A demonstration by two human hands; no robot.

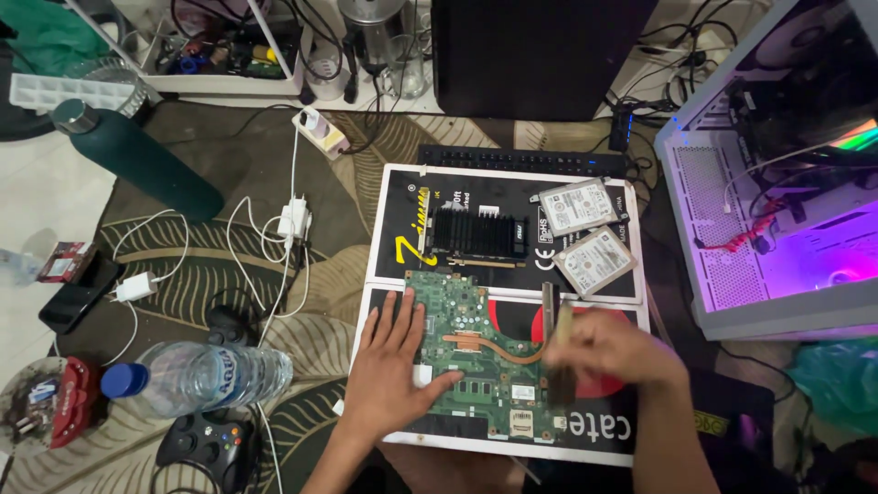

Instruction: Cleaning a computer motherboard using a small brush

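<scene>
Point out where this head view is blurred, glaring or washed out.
Head view: the right hand and the brush-like tool it holds are motion-blurred; the left hand on the green circuit board is sharp; the open computer case glows purple, washing out its interior; the two hard drives show mild glare.

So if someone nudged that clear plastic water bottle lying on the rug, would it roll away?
Probably. The water bottle lies on its round side, so a sideways push could roll it. The game controller beside it might stop it. Thin clear plastic would likely dent under a squeeze.
</scene>
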